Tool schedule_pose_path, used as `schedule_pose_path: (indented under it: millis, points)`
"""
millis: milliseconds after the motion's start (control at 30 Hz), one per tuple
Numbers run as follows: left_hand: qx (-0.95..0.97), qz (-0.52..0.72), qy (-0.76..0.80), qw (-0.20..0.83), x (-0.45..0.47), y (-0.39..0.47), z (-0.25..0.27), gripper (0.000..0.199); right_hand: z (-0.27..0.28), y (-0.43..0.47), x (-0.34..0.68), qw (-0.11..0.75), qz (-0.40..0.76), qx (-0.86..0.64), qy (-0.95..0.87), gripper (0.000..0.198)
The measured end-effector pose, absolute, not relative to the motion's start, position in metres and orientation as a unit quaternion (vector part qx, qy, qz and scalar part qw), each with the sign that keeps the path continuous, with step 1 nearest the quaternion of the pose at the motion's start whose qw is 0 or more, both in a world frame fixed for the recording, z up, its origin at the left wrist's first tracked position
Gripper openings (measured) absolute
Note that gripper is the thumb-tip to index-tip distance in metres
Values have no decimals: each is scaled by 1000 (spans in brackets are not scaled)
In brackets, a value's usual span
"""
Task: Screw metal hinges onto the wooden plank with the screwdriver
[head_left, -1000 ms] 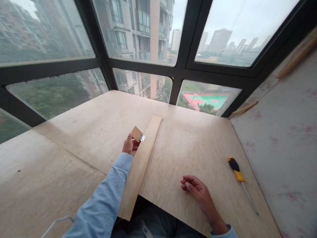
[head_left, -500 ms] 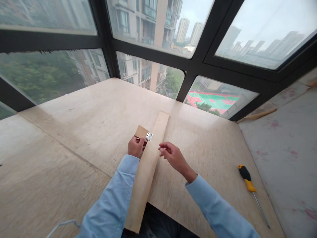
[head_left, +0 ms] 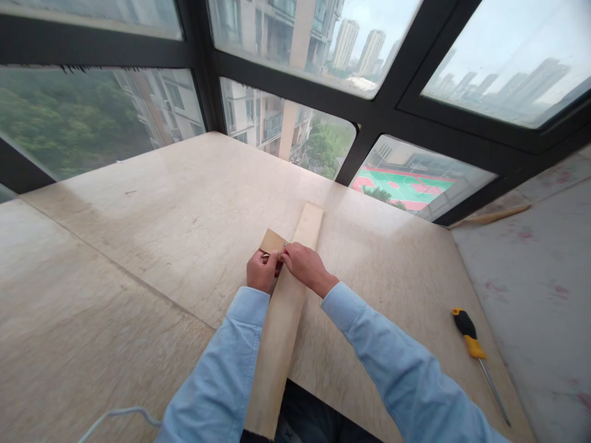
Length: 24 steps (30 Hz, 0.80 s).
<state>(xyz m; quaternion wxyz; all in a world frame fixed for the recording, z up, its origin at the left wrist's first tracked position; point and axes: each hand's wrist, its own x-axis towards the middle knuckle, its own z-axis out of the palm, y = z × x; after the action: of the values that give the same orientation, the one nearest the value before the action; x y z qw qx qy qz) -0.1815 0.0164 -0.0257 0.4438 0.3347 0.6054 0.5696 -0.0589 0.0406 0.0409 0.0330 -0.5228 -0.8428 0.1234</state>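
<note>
A long pale wooden plank (head_left: 280, 326) lies lengthwise before me, its near end reaching over the table edge. At its left side my left hand (head_left: 261, 271) is closed on a small brown wooden board (head_left: 274, 240), thumb on top and fingers curled beneath. My right hand (head_left: 305, 263) is over the plank, its thumb and fingertips pinched together at the board's right edge. The metal hinge joining board and plank is almost wholly covered by these fingers. Whatever the right fingertips pinch is too small and hidden to make out.
On the right of the marbled tabletop (head_left: 152, 227) lies a black and yellow screwdriver (head_left: 471, 337), near the patterned wall (head_left: 530, 277). A white cable (head_left: 122, 411) curves in at the lower left. Dark-framed windows (head_left: 286, 80) border the far side.
My right hand has moved left and up onto the hinge, covering it. The left hand keeps its hold on the small board. The whole view has shifted slightly.
</note>
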Motion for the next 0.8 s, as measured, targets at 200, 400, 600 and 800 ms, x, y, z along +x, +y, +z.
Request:
schedule_pose_path:
  millis: [200,400,600,800]
  points:
    - [369,547,627,414,-184,16,-29,29,50,50,-62,1,119,-490,-864,15]
    - [370,549,623,417,-183,15,-29,29,50,55,-54,24,128,-445,-886,11]
    - [342,567,609,437,-181,15,-21,27,41,52,-52,53,130,-457,-878,16]
    - [353,551,624,428,-181,15,-24,25,46,54,-52,37,138,-429,-892,14]
